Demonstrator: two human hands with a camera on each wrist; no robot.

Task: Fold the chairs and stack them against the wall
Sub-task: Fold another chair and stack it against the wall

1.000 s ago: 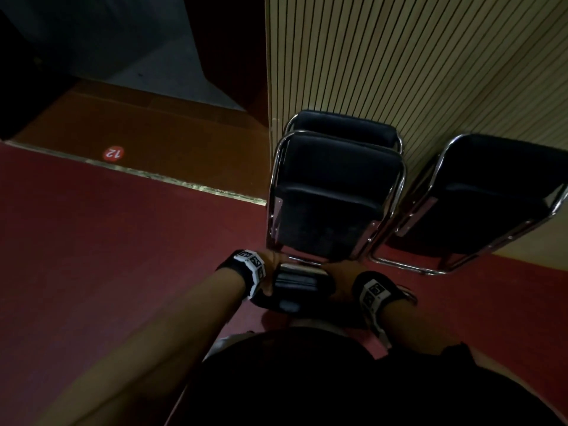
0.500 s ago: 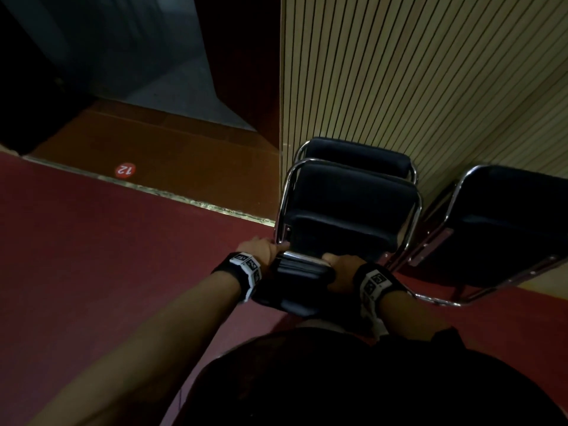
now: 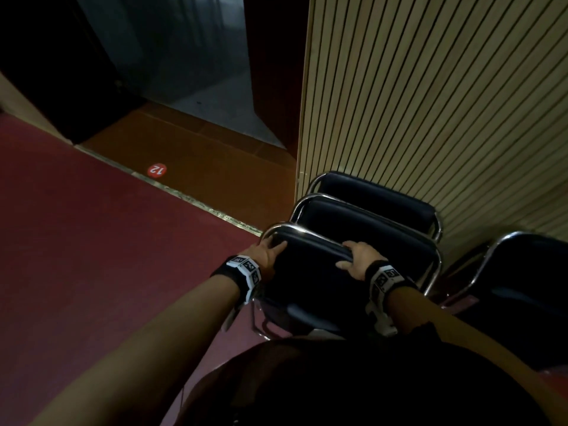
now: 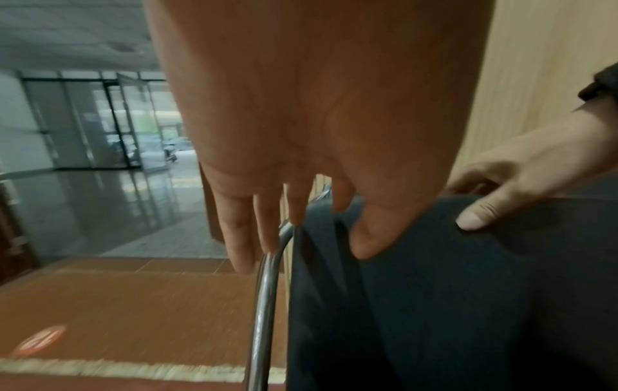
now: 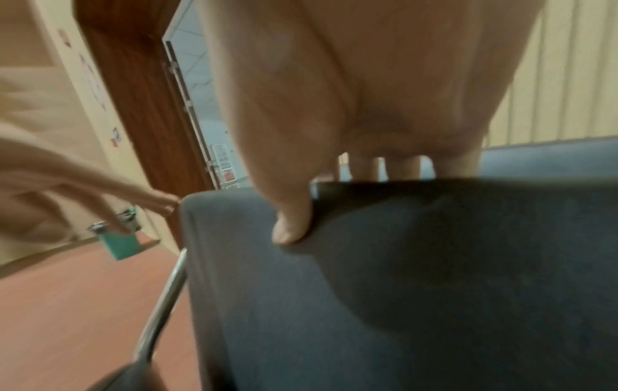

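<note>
I hold a folded black chair with a chrome tube frame upright by its top edge. My left hand holds the top left corner, fingers down behind the tube and thumb on the pad. My right hand grips the top edge further right, fingers curled over it and thumb on the front. Right behind it two folded chairs lean against the slatted wall. The held chair's top stands close against the nearer one.
Another black chair leans on the wall to the right. Red floor lies to the left. A brown threshold with a round red "12" sticker leads through a doorway. A green bin stands by the far wall.
The held chair has moved forward from near my body up to the two leaning chairs. My hands have spread apart along its top edge.
</note>
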